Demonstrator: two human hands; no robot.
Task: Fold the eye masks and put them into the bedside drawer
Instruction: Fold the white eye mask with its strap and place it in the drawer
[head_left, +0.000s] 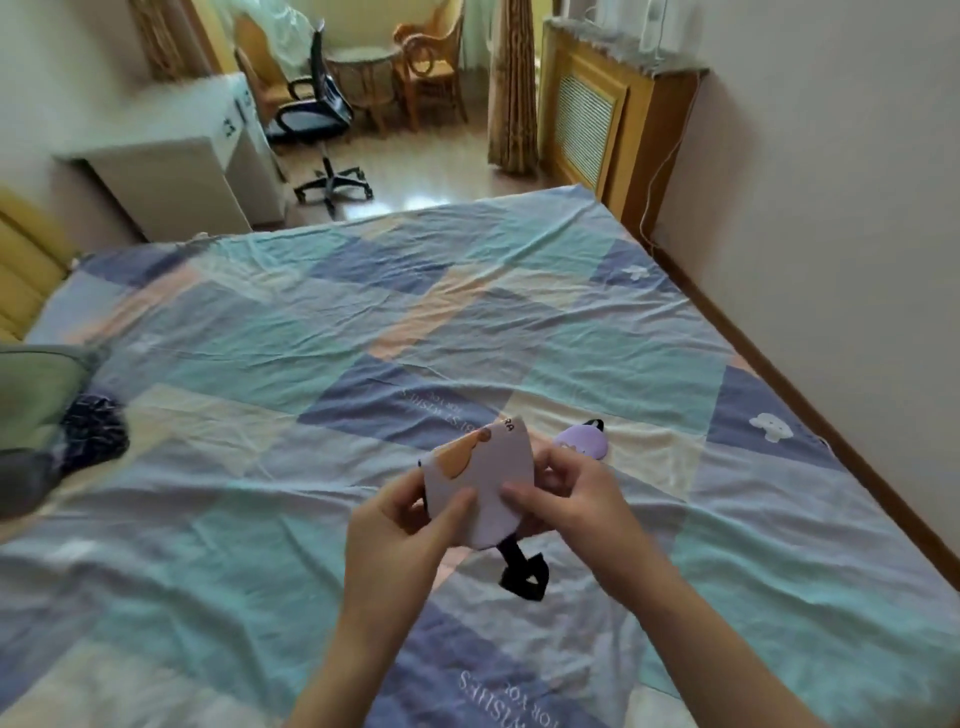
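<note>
Folding stage, one mask in hand. The left hand (410, 525) and the right hand (561, 499) together hold a white eye mask (475, 483) above the bed (363, 312), each pinching it between thumb and fingers: the left thumb presses on the lower left of the visible face, the right thumb on its right edge. The mask appears doubled over on itself, so the fold is judged to be under way or just completed (the frame does not settle which). Its outer face is smooth, pale fabric with an orange-brown printed shape near the top corner and rounded edges; a black elastic strap (524, 574) hangs loose below the hands as a flat, limp band. A second, lilac eye mask (581, 439) lies on the sheet just beyond the right hand, oval, soft-looking, with a dark strap showing at its far side; whether it is already folded cannot be told. No bedside drawer is in view, so nothing appears to have been stowed, and both masks remain to be put away. The bed cover is thin, creased cotton-like cloth in blue, teal, peach and cream patches. A dark patterned garment (93, 431) lies crumpled at the left edge beside a green pillow (36, 384).
</note>
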